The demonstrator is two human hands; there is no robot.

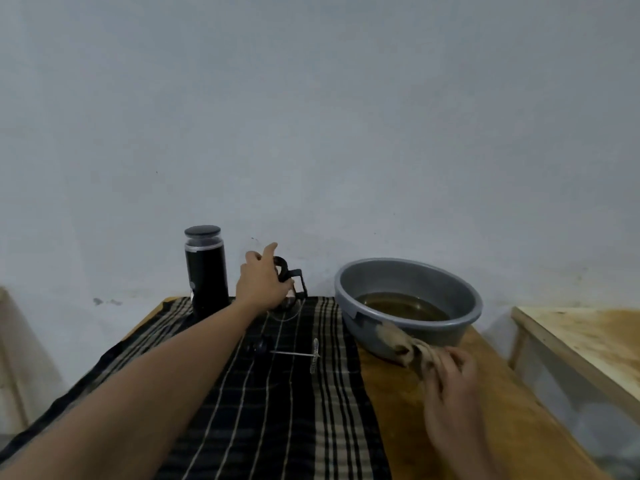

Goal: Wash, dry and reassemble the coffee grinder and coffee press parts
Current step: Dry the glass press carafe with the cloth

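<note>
At the centre of the frame, the left hand (264,284) curls its fingers round the black-framed glass coffee press carafe (287,302), index finger raised, just right of the tall black cylindrical coffee grinder (206,271). Lower right, the right hand (450,386) pinches a crumpled beige rag (408,348) against the grey plastic basin (408,275). The metal plunger rod (304,355) lies on the dark striped cloth (277,410), clear of both hands.

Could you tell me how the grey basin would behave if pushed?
The grey basin holds brownish water, so it is probably heavy and would slosh. On the bare wooden table, it would probably slide rather than tip.
</note>
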